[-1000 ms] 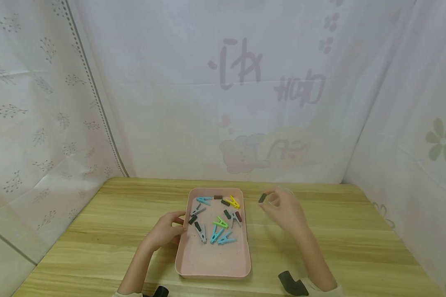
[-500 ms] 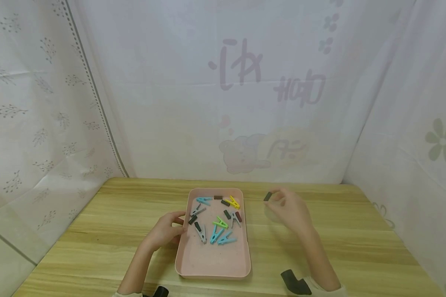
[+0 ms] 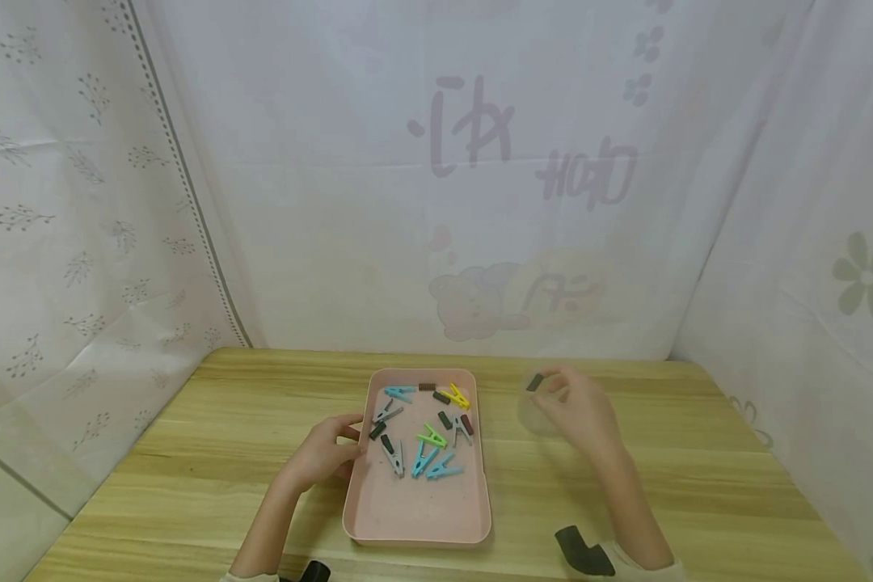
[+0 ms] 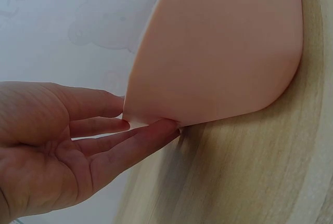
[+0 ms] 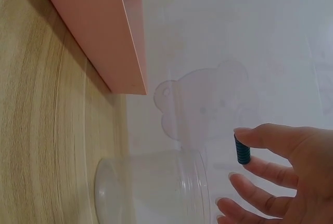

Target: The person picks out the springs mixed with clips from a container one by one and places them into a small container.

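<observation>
Fingertips of the right hand [image 3: 578,408] pinch a small dark ribbed cylinder [image 3: 534,382] above a clear plastic cup [image 5: 153,187] (apparently empty), while the left hand's [image 3: 325,453] straight fingers steady the pink tray [image 3: 415,517] holding many coloured clips.

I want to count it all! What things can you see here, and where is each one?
tray: 1, pink, middle of table.
pegs: about eight; blue, green, yellow, grey; in tray.
dark pieces: several, small, in tray.
cup: 1, clear, on table right of tray.
table: 1, light wood.
curtains: white, printed, around table.
dark piece: 1, pinched above cup.
left hand: straight fingers touch tray's left rim.
right hand: pinches dark piece.
</observation>
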Action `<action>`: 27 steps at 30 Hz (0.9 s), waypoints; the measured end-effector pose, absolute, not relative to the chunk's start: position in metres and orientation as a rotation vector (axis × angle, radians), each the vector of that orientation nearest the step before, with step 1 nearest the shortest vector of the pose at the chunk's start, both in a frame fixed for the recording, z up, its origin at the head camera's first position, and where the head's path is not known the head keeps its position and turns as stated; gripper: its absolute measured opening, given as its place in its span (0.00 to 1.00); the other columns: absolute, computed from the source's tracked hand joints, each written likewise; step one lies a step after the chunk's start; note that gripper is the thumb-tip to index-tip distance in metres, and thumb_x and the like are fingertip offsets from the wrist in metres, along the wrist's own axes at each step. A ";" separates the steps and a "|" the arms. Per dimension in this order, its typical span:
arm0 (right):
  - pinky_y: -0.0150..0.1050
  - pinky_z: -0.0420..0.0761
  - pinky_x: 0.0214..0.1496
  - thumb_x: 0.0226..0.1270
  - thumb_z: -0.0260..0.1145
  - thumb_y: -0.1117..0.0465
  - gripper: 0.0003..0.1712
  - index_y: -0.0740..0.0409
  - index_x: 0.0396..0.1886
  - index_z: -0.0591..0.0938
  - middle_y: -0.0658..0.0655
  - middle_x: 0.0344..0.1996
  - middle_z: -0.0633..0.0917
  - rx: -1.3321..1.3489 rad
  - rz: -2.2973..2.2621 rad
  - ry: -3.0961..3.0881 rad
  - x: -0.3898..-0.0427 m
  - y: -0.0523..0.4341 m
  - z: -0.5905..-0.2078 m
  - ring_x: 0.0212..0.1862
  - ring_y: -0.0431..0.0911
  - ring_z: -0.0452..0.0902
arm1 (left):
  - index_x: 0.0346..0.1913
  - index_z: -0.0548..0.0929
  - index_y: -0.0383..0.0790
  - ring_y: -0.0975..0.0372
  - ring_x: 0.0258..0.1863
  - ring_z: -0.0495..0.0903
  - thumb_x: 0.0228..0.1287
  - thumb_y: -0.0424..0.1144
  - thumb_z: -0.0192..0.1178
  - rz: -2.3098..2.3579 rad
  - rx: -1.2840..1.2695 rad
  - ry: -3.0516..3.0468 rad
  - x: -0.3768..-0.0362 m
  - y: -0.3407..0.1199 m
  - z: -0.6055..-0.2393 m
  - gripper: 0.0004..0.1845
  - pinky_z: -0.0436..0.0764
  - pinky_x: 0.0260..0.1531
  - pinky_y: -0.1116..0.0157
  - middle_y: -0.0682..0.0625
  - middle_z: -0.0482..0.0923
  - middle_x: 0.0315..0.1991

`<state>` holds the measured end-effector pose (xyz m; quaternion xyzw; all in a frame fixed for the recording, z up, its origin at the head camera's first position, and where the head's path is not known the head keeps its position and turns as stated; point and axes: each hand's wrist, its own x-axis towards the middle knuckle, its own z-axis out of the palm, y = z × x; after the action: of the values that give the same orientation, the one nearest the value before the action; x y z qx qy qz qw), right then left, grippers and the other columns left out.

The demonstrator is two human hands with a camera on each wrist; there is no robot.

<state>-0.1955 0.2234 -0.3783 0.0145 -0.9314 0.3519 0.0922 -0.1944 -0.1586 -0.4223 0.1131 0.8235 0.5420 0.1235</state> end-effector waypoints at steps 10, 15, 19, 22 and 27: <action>0.58 0.86 0.48 0.74 0.70 0.51 0.29 0.63 0.66 0.80 0.69 0.55 0.86 0.018 1.040 -2.763 -0.195 0.230 -0.378 0.53 0.62 0.84 | 0.73 0.65 0.16 0.45 0.39 0.89 0.70 0.23 0.59 1.586 0.331 2.403 -0.195 -0.158 -0.423 0.31 0.91 0.34 0.51 0.24 0.79 0.54; 0.59 0.86 0.50 0.74 0.70 0.50 0.29 0.63 0.66 0.79 0.70 0.55 0.86 0.016 1.037 -2.759 -0.195 0.233 -0.379 0.53 0.63 0.84 | 0.73 0.65 0.15 0.45 0.39 0.89 0.70 0.24 0.59 1.581 0.333 2.407 -0.195 -0.158 -0.423 0.31 0.91 0.34 0.51 0.23 0.79 0.54; 0.59 0.86 0.49 0.73 0.71 0.50 0.30 0.64 0.67 0.79 0.70 0.55 0.86 0.017 1.044 -2.756 -0.195 0.235 -0.379 0.53 0.63 0.84 | 0.73 0.64 0.15 0.45 0.39 0.89 0.71 0.24 0.59 1.583 0.336 2.403 -0.195 -0.159 -0.424 0.31 0.91 0.34 0.51 0.23 0.78 0.55; 0.58 0.86 0.48 0.74 0.70 0.51 0.30 0.64 0.67 0.79 0.70 0.55 0.86 0.014 1.045 -2.756 -0.194 0.236 -0.379 0.52 0.63 0.84 | 0.73 0.64 0.15 0.45 0.40 0.89 0.71 0.24 0.59 1.585 0.337 2.405 -0.195 -0.159 -0.424 0.31 0.91 0.34 0.51 0.23 0.78 0.55; 0.59 0.86 0.49 0.75 0.69 0.52 0.29 0.64 0.67 0.78 0.71 0.54 0.86 0.012 1.035 -2.750 -0.194 0.240 -0.380 0.52 0.64 0.84 | 0.73 0.65 0.15 0.45 0.40 0.89 0.70 0.24 0.60 1.581 0.335 2.410 -0.195 -0.159 -0.425 0.31 0.91 0.34 0.52 0.23 0.78 0.55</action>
<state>-0.1938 0.2399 -0.3798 0.0041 -0.9312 0.3502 0.1013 -0.1951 -0.1594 -0.4250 0.1145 0.8246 0.5410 0.1195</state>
